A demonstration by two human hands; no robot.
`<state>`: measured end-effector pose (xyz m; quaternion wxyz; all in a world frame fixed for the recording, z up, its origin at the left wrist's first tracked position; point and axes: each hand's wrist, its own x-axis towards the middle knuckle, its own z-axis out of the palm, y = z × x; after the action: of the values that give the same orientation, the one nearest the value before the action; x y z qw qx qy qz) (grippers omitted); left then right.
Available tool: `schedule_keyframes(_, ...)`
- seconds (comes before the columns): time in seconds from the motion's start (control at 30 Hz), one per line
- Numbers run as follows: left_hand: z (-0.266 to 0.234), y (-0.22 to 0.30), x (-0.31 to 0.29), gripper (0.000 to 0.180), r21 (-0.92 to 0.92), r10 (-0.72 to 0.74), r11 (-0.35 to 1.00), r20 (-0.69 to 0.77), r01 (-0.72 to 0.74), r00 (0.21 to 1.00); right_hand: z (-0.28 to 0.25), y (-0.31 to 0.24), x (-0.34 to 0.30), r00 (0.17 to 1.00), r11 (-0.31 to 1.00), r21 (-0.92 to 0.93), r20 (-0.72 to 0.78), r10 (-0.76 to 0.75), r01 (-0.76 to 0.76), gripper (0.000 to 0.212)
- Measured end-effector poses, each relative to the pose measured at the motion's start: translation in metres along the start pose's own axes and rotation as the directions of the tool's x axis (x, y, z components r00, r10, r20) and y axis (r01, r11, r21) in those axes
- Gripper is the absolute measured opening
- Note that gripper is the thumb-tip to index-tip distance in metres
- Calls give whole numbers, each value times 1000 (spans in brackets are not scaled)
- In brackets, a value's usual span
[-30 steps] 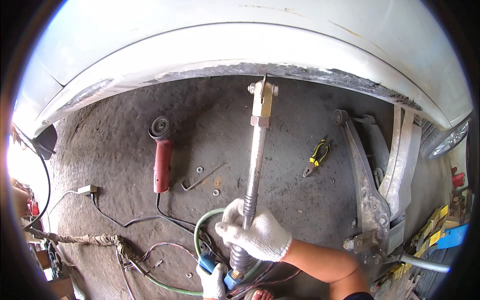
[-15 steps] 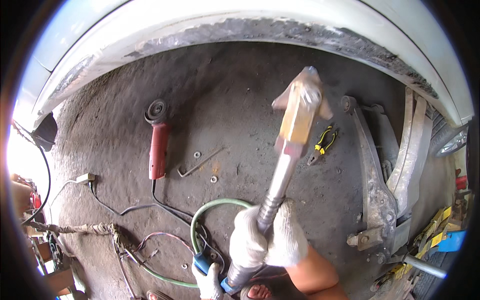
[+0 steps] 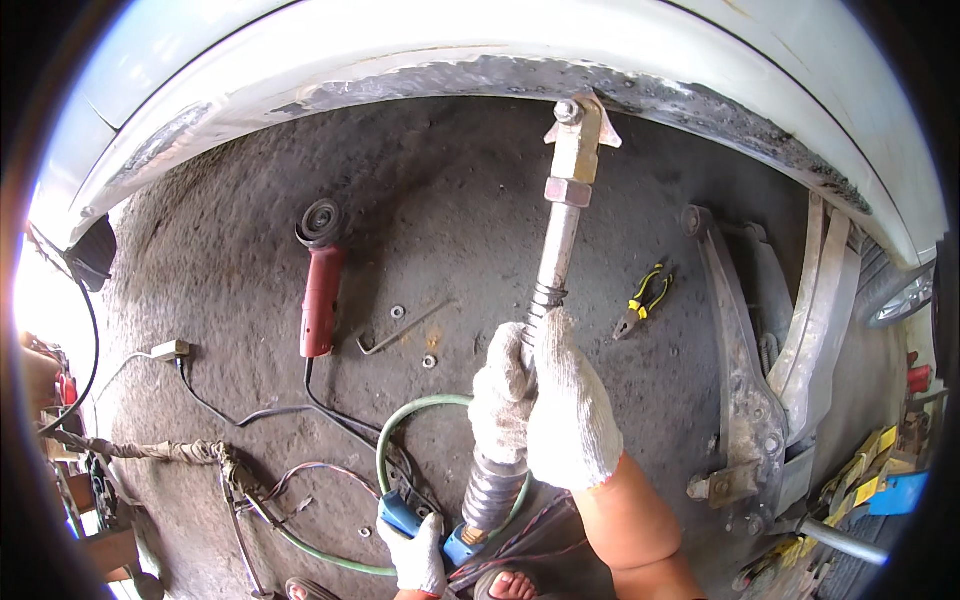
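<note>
A long metal pulling tool with a sliding hammer shaft (image 3: 558,240) points away from me. Its head, a brass-coloured block (image 3: 575,155) with a nut and a copper pronged tip, reaches the bare grey lower edge of the white car's sill (image 3: 480,75); whether it touches, I cannot tell. My right hand (image 3: 560,410), in a white knitted glove, is closed round the shaft above a ribbed dark sleeve (image 3: 490,490). My left hand (image 3: 418,556), gloved too, is closed on the blue handle (image 3: 400,515) at the tool's near end. A green hose (image 3: 410,408) curves beside it.
On the dark floor lie a red angle grinder (image 3: 320,300) with its cord, a bent rod (image 3: 405,330), loose nuts and yellow-black pliers (image 3: 645,300). Metal suspension-like arms (image 3: 735,350) lie at right. Cables and a wrapped bar (image 3: 150,455) stretch across the left.
The tool's head has gone forward and slightly left to the sill's edge, and its blur has cleared. My right hand has risen forward with the shaft; my left stays on the handle.
</note>
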<state>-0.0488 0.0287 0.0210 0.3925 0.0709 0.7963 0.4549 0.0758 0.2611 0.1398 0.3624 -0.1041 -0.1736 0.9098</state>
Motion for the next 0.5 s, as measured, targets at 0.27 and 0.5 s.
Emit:
schedule_keyframes(0.27,0,-14,2,70,-54,56,997,11,-55,998,-3,21,-9,992,849,-520,-25,-121,90,22)
schedule_keyframes(0.5,-8,1,5,73,55,55,997,-24,-54,998,44,-32,21,983,899,-433,-181,-19,-63,16)
